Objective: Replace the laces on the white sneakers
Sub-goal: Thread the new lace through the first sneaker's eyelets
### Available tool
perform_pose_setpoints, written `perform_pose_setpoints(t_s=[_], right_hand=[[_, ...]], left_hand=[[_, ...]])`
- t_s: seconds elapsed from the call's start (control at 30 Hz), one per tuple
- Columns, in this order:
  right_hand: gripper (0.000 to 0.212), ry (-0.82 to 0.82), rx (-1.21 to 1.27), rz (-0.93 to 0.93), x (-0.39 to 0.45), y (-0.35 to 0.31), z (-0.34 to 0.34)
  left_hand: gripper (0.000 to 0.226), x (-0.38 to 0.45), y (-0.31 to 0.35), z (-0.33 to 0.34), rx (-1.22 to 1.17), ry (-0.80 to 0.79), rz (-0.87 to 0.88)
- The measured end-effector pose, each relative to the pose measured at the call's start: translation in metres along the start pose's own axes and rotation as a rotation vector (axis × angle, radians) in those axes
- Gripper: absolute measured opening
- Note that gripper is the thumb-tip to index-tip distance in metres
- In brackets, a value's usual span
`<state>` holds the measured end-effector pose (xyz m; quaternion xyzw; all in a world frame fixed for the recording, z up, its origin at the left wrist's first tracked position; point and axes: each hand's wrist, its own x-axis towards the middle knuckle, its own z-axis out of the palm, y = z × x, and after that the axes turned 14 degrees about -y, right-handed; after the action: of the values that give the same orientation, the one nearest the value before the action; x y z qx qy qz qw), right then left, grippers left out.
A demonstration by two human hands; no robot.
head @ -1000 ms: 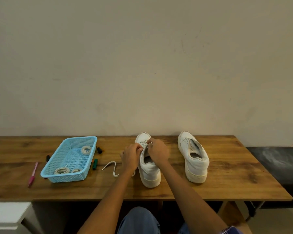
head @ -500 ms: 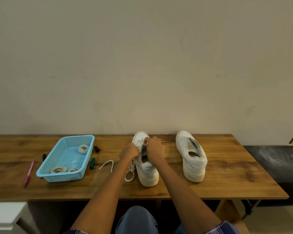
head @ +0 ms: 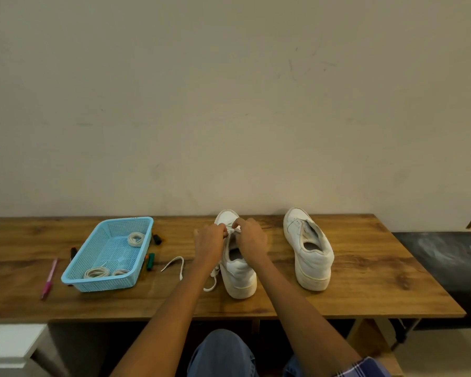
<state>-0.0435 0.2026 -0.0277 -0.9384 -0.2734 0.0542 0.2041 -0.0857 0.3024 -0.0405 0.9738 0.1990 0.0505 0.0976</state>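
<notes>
Two white sneakers stand on the wooden table [head: 365, 289], heels toward me. Over the left sneaker [head: 238, 276], my left hand [head: 210, 244] and my right hand [head: 250, 239] meet above its eyelets, both pinching the white lace [head: 233, 230] there. A loose part of that lace [head: 211, 280] hangs down the sneaker's left side onto the table. The right sneaker [head: 309, 250] stands apart, with no lace visible on it. One free lace end [head: 174, 263] lies curled on the table left of my left arm.
A light blue basket [head: 79, 278] at the left holds several coiled laces [head: 135, 238]. Markers [head: 150, 261] lie beside it and a pink pen [head: 49, 278] lies further left. A white unit [head: 8, 346] stands at the lower left, and a wall rises behind the table.
Both hands have shifted slightly forward, toward the toe end of the left sneaker's eyelets. The loose lace now trails beside the sneaker. The camera view has drifted a little.
</notes>
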Motion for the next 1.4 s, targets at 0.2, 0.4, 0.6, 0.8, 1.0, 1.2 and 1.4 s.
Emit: perform_pose_setpoints(t_s=[0.2,0.4,0.6,0.8,1.0,1.2,1.4], right_hand=[[0.024,-0.013,-0.105,-0.007,0.001,-0.002,0.003],[0.023,-0.017,-0.081,0.015,0.002,-0.003,0.005],[0.019,0.036,0.106,0.088,0.0,0.002,0.003],[0.017,0.022,0.151,0.091,-0.001,0.002,0.001],[0.017,0.03,0.153,0.091,-0.001,0.003,0.002],[0.016,0.025,0.159,0.103,-0.003,0.004,0.001],[0.018,-0.025,0.14,0.103,-0.006,0.002,-0.005]], left_hand=[[0.024,0.002,0.009,-0.006,-0.317,-0.284,-0.307],[0.034,0.027,0.002,0.006,-0.559,-0.532,-0.405],[0.03,0.013,0.011,-0.004,-0.227,-0.47,-0.404],[0.029,0.017,0.0,-0.002,-0.234,-0.289,-0.248],[0.025,0.008,-0.004,0.01,-0.489,-0.183,-0.102],[0.014,-0.003,-0.027,-0.027,-0.849,0.143,-0.365],[0.016,-0.004,-0.046,-0.081,-1.455,0.436,-0.37]])
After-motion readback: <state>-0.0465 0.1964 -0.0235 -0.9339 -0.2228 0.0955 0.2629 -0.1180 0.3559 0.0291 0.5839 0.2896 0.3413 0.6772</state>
